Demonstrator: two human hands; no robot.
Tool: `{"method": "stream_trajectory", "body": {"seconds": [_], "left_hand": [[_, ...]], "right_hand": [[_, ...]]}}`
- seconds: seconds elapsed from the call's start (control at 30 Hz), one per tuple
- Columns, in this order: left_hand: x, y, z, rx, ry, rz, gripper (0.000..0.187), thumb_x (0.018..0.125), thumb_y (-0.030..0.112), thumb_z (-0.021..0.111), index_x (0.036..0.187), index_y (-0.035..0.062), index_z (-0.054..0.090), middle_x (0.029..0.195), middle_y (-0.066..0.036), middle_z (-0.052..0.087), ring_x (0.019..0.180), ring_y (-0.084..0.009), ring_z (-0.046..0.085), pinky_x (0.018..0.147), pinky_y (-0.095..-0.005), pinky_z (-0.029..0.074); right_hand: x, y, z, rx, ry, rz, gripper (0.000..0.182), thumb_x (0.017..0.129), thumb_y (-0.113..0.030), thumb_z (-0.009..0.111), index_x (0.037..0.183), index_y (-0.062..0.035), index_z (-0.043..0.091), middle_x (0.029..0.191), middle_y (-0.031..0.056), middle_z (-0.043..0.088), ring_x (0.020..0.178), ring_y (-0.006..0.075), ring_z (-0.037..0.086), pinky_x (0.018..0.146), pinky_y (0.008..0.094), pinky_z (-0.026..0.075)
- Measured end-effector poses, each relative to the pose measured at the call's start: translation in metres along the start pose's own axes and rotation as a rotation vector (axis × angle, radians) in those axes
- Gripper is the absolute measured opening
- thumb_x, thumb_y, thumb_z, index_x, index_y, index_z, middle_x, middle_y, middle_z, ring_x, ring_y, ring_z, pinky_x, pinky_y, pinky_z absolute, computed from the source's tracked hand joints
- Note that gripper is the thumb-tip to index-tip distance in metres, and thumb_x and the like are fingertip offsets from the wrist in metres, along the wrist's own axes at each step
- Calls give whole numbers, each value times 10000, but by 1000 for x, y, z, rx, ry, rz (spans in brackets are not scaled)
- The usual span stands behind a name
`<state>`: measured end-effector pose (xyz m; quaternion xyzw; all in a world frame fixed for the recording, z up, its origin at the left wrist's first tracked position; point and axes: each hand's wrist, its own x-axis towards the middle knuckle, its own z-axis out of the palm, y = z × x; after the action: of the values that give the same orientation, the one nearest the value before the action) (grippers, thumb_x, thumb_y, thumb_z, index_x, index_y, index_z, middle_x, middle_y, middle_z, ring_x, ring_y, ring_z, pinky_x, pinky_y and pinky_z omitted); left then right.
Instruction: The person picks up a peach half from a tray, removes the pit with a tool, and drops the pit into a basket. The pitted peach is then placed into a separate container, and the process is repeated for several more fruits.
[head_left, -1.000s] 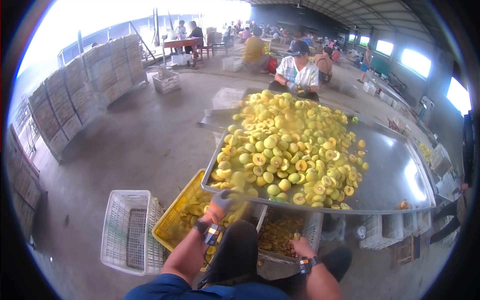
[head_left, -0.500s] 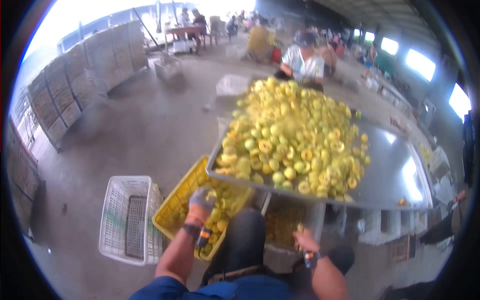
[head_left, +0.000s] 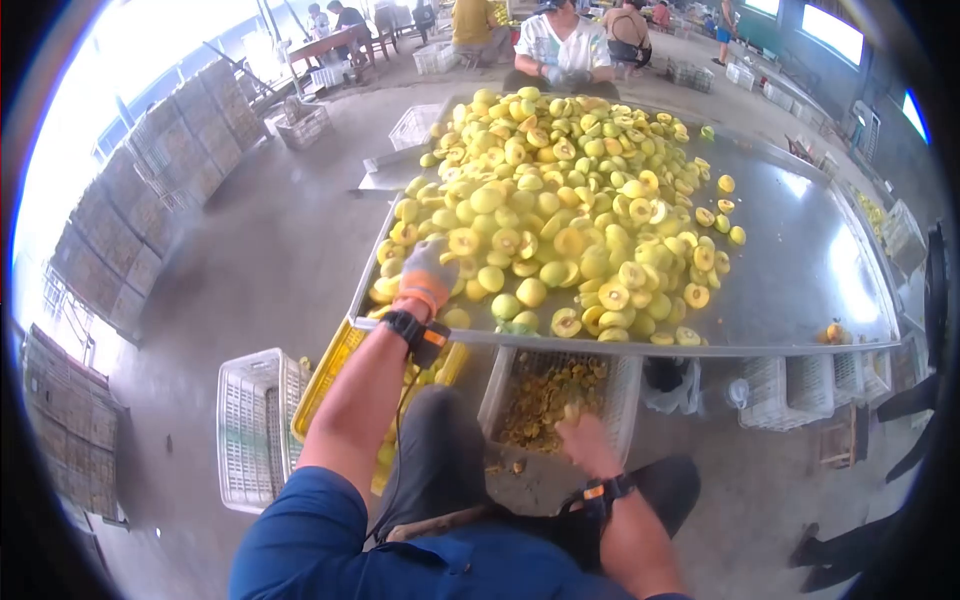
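Note:
My left hand (head_left: 430, 272), in a grey and orange glove, reaches onto the near left edge of a heap of yellow-green peach halves (head_left: 600, 225). Its fingertips meet the fruit beside a cut half (head_left: 463, 241), and their grip is hidden. The heap lies on a metal table (head_left: 790, 260); many halves show brown centres. Lower down, my bare right hand (head_left: 588, 442) is closed in front of a crate of brown scraps (head_left: 550, 400). A small pale tip pokes out of that fist, too small to name. Both wrists wear dark bands with orange-marked devices.
Under my left arm stands a yellow crate (head_left: 325, 385) with fruit, beside a white crate (head_left: 250, 430). White crates (head_left: 785, 390) stand below the table at right. Across the table sits a person in a patterned top (head_left: 565, 50). Stacked crates (head_left: 120, 220) line the left.
My left hand has moved up and forward from over the yellow crate to the peach heap. My right hand remains low by the scraps crate, slightly shifted. The camera view has tilted down.

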<state>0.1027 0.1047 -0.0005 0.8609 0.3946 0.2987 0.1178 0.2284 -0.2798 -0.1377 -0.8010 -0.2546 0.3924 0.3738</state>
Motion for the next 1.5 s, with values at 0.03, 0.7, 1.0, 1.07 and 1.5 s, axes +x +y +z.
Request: {"method": "stream_trajectory", "body": {"seconds": [0.03, 0.7, 1.0, 1.07, 1.5], "left_hand": [[18, -6, 11, 58, -40, -11, 392, 913, 283, 749, 1230, 59, 697, 1163, -217, 720, 1061, -412, 696, 934, -490, 566], [50, -7, 52, 41, -207, 53, 469, 783, 288, 891, 1167, 57, 750, 1110, -184, 753, 1054, -363, 717, 950, -427, 572], [-79, 42, -36, -994, -294, -220, 392, 883, 55, 827, 1236, -41, 687, 1118, -97, 779, 968, -140, 723, 788, -286, 611], [-116, 56, -42, -900, -229, 49, 361, 903, 141, 807, 1231, 14, 724, 1068, -87, 767, 936, -159, 713, 794, -316, 592], [-236, 109, -72, -975, -333, -163, 407, 894, 133, 811, 1274, 16, 726, 1129, -115, 793, 1005, -168, 738, 902, -311, 584]], "right_hand": [[-8, -11, -3, -37, 34, -111, 369, 913, -281, 711, 1023, 66, 649, 835, 255, 703, 802, 445, 705, 703, 510, 547], [-28, -51, 12, 35, -71, -133, 353, 940, -304, 705, 1047, 29, 650, 856, 272, 685, 874, 476, 697, 790, 508, 537], [-47, -24, -5, 244, 151, -182, 177, 983, -178, 642, 1021, -10, 605, 721, 49, 597, 582, 149, 607, 507, 343, 471], [-72, -50, -3, 279, 178, -283, 161, 990, -176, 640, 1030, -24, 606, 711, 21, 565, 543, 123, 574, 472, 313, 438], [-177, -142, 30, -176, 288, -474, 287, 954, -203, 673, 1084, 37, 586, 965, 339, 696, 983, 558, 658, 827, 588, 526]]}}
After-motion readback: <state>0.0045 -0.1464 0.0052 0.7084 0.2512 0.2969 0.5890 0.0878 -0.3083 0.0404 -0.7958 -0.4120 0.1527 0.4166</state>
